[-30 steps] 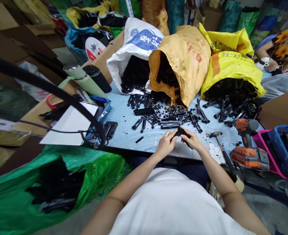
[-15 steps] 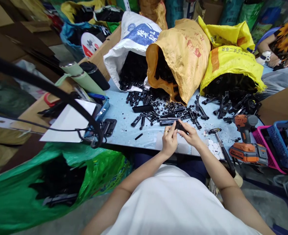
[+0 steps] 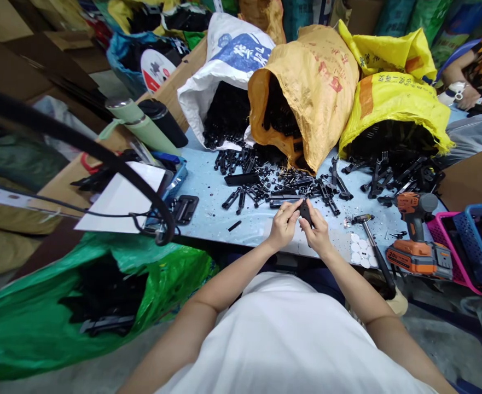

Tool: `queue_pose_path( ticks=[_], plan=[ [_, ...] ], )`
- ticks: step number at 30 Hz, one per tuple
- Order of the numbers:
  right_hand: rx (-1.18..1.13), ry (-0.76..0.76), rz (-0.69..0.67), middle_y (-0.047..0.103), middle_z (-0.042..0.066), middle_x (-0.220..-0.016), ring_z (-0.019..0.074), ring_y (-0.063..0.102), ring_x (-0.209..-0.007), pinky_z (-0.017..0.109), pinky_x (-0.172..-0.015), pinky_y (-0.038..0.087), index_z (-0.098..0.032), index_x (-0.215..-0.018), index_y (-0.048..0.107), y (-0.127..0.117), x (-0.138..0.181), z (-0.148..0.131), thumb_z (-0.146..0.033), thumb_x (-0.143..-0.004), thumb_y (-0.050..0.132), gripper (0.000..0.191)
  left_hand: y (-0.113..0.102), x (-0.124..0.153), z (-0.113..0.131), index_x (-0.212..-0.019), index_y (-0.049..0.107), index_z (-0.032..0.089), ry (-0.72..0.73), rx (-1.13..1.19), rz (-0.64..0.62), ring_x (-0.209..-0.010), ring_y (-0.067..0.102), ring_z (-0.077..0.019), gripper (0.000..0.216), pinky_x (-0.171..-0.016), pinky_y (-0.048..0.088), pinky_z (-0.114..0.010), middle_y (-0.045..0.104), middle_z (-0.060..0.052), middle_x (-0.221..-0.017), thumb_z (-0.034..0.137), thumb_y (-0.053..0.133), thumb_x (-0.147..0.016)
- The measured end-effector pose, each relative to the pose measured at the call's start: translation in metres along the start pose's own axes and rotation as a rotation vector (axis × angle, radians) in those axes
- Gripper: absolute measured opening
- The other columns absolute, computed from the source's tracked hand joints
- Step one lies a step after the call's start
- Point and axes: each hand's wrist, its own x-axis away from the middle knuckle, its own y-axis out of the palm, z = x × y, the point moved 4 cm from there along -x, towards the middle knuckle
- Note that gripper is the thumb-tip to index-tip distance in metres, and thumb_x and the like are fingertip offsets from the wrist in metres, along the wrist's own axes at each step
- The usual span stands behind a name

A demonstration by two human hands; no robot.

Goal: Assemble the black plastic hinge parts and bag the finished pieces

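Observation:
Between my two hands is a small black part [image 3: 305, 213], dark and longish; its exact kind is too small to tell. My left hand [image 3: 284, 224] pinches it from the left with closed fingers, a ring on one of them. On the other side my right hand [image 3: 318, 232] grips the same part with thumb and fingers. Both hands are over the front edge of the light blue table [image 3: 208, 219]. Just beyond them lie black metal-looking pieces [image 3: 284, 201] and a heap of small screws and pins [image 3: 294, 179].
An orange cordless drill [image 3: 417, 235] and a hammer [image 3: 372, 241] lie to the right, beside white round discs [image 3: 359, 250]. White [image 3: 224, 60], orange [image 3: 318, 82] and yellow sacks [image 3: 400, 98] spill black parts. A black cable [image 3: 101, 153] crosses the left. Another person's hand [image 3: 468, 98] shows far right.
The black part has turned from lying across to pointing more toward me, and my right hand has rotated with it. The view has shifted slightly.

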Motion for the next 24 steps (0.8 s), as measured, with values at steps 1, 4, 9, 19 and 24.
queue_pose_path(
  ticks=[1,4,9,19,24],
  plan=[
    [-0.003,-0.006,0.011,0.057,0.011,-0.1,0.0195,0.057,-0.083,0.034,-0.074,0.05,-0.023,-0.14,0.027,0.001,0.001,0.001,-0.04,-0.09,0.038,0.054,-0.001,-0.002,-0.001,-0.118,0.054,0.018,0.013,0.008,-0.021,-0.085,0.055,-0.0151,0.039,-0.076,0.047,-0.03,0.061,-0.008,-0.094,0.036,0.03,-0.093],
    [-0.015,-0.013,0.039,0.057,0.01,-0.098,0.0187,0.057,-0.081,0.034,-0.072,0.05,-0.022,-0.14,0.027,0.004,0.003,0.008,-0.04,-0.09,0.038,0.055,0.002,-0.004,-0.007,-0.115,0.056,0.017,0.037,0.012,-0.095,-0.087,0.055,-0.0158,0.039,-0.078,0.047,-0.03,0.062,-0.008,-0.095,0.038,0.032,-0.092],
    [0.114,0.045,-0.193,0.059,0.009,-0.105,0.0184,0.059,-0.085,0.033,-0.074,0.049,-0.024,-0.137,0.035,0.021,-0.004,0.029,-0.041,-0.091,0.035,0.049,0.019,0.022,-0.037,-0.116,0.052,0.019,-0.263,-0.009,0.051,-0.082,0.059,-0.0152,0.039,-0.075,0.049,-0.03,0.06,-0.008,-0.096,0.038,0.029,-0.093],
    [0.953,0.283,-0.385,0.057,0.016,-0.106,0.0242,0.053,-0.096,0.033,-0.077,0.044,-0.012,-0.109,0.06,-0.081,-0.097,0.152,-0.009,-0.084,0.035,0.036,0.038,0.059,-0.037,-0.118,0.052,0.023,-0.051,-0.522,-0.635,-0.122,0.04,-0.0283,0.046,-0.103,0.022,-0.053,0.052,-0.011,-0.122,0.006,0.048,-0.075],
    [0.959,0.239,-0.601,0.06,0.01,-0.091,0.017,0.057,-0.074,0.026,-0.069,0.044,-0.017,-0.092,0.069,-0.092,-0.102,0.172,-0.005,-0.073,0.05,0.03,0.043,0.042,-0.035,-0.115,0.053,0.022,0.08,-0.653,-0.91,-0.093,0.056,-0.0206,0.038,-0.093,0.031,-0.044,0.063,-0.008,-0.094,0.006,0.037,-0.084]
  ],
)
